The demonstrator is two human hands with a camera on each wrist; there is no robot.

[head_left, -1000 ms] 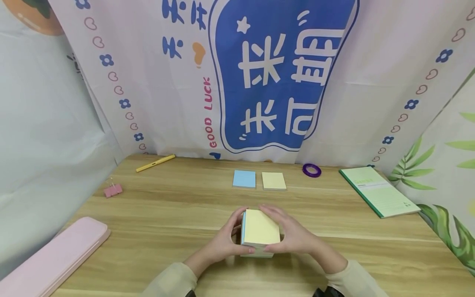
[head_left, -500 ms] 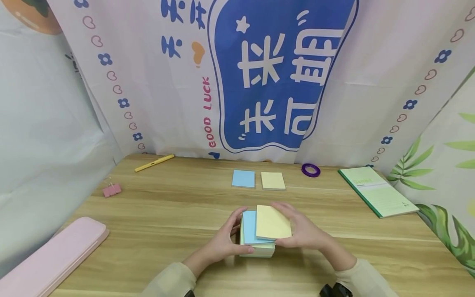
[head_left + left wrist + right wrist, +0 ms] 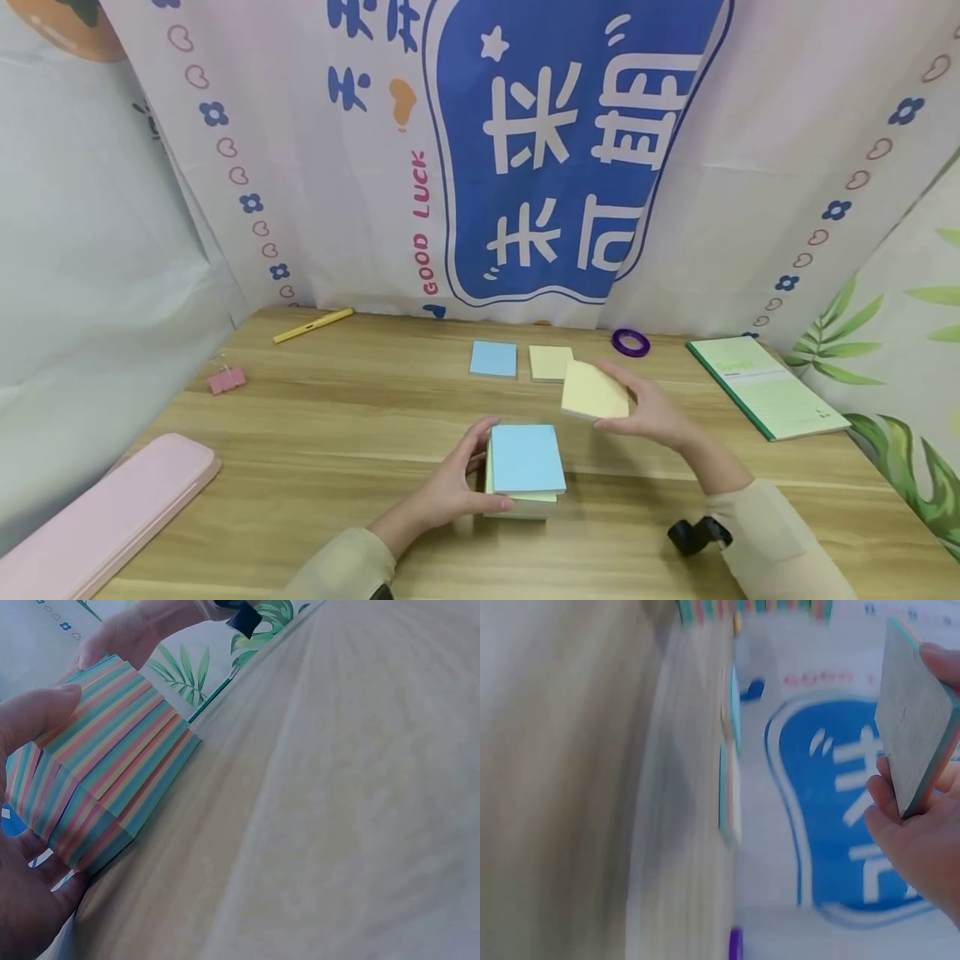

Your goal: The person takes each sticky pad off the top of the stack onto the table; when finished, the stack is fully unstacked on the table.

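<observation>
The left hand (image 3: 450,487) grips the multicoloured note block (image 3: 522,471) near the front edge of the worktop (image 3: 337,433), fingers curled round its left side, blue sheet uppermost. The right hand (image 3: 652,408) pinches a thin yellow pad (image 3: 594,392) in the air, just short of the yellow pad on the worktop (image 3: 550,362) and the blue pad (image 3: 493,358) near the back edge. In my judgement, the lifted pad should be lowered flat and square onto its colour match, the block held firm meanwhile.
</observation>
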